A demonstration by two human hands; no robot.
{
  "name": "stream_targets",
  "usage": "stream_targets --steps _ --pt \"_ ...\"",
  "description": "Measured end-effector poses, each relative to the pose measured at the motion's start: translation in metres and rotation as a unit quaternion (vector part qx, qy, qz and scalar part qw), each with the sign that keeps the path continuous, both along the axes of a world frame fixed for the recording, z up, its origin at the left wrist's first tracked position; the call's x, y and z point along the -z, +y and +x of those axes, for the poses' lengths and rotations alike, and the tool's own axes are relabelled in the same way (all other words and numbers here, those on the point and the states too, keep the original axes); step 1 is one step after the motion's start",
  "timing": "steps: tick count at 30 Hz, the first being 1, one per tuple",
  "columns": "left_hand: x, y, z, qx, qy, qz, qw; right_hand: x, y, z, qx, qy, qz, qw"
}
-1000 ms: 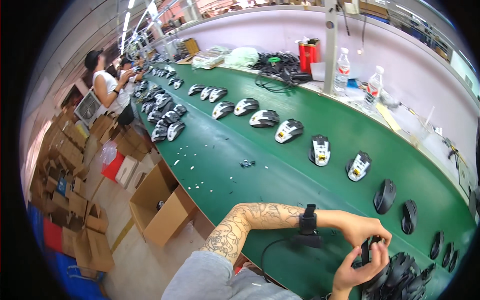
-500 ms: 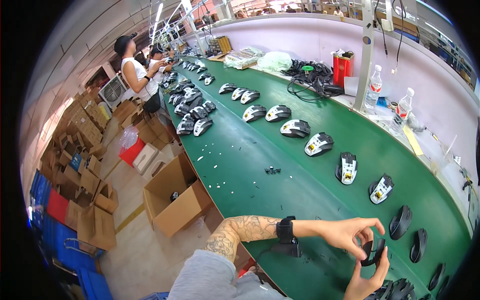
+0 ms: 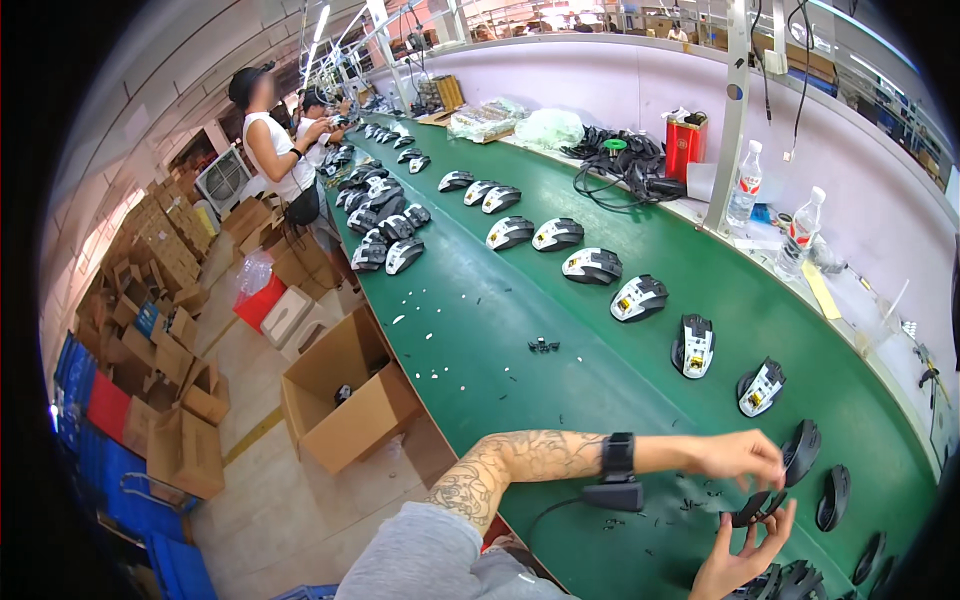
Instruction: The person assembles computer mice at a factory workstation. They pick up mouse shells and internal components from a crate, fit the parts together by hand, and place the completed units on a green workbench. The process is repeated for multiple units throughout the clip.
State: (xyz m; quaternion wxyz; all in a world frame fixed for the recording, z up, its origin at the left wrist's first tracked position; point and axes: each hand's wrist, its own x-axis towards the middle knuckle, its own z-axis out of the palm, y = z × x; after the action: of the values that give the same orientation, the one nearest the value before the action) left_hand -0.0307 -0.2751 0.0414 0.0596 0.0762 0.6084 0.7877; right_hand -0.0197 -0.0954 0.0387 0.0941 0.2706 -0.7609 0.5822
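My right hand (image 3: 738,562) holds a curved black plastic mouse part (image 3: 752,508) between thumb and fingers, above the green bench at the lower right. My left hand (image 3: 738,456) is right over that part, its fingers bent and drawn together. Whatever they pinch, if anything, is too small and blurred to make out. Just beyond the fingertips lies a black computer mouse (image 3: 802,452). Another black mouse (image 3: 833,497) is to its right. Partly hidden by my right hand, a pile of black mouse parts (image 3: 795,580) sits near the lower edge.
A row of white-and-black mice (image 3: 693,346) runs up the green bench (image 3: 480,330). Small black bits (image 3: 543,346) and white specks lie scattered. Bottles (image 3: 800,232), a red tin (image 3: 684,148) and cables stand along the back. An open carton (image 3: 350,400) is left; co-workers (image 3: 275,150) stand farther up.
My left hand has risen off the black part and shifted slightly right, its fingers closing together. My right hand has tilted the part flatter. The left forearm has moved right.
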Motion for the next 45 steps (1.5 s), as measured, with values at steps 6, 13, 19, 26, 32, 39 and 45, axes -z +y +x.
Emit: stream_targets --steps 6,13,19,26,32,39,45 --pt "0.060 -0.014 -0.080 -0.313 -0.010 -0.587 0.746 0.004 0.002 -0.002 0.029 0.116 0.106 0.987" --pt "0.094 -0.009 -0.117 -0.441 0.002 -0.535 0.721 0.003 0.002 0.001 0.018 0.180 0.124 0.976" --pt "0.057 -0.028 -0.095 -0.407 -0.066 -0.506 0.758 0.020 0.001 0.002 -0.028 0.132 0.112 0.984" --pt "0.022 -0.025 -0.010 -0.383 -0.044 -0.290 0.876 0.019 0.004 -0.009 0.003 0.085 0.103 0.991" --pt "0.028 -0.003 0.058 -0.266 -0.180 0.292 0.901 0.011 0.007 -0.006 -0.028 0.040 0.087 0.995" --pt "0.033 0.012 0.072 -0.346 -0.191 0.274 0.877 0.018 0.003 -0.005 -0.063 -0.014 0.027 0.998" --pt "0.031 0.023 0.073 -0.369 -0.153 0.206 0.893 0.017 0.000 0.003 -0.096 -0.012 0.060 0.994"
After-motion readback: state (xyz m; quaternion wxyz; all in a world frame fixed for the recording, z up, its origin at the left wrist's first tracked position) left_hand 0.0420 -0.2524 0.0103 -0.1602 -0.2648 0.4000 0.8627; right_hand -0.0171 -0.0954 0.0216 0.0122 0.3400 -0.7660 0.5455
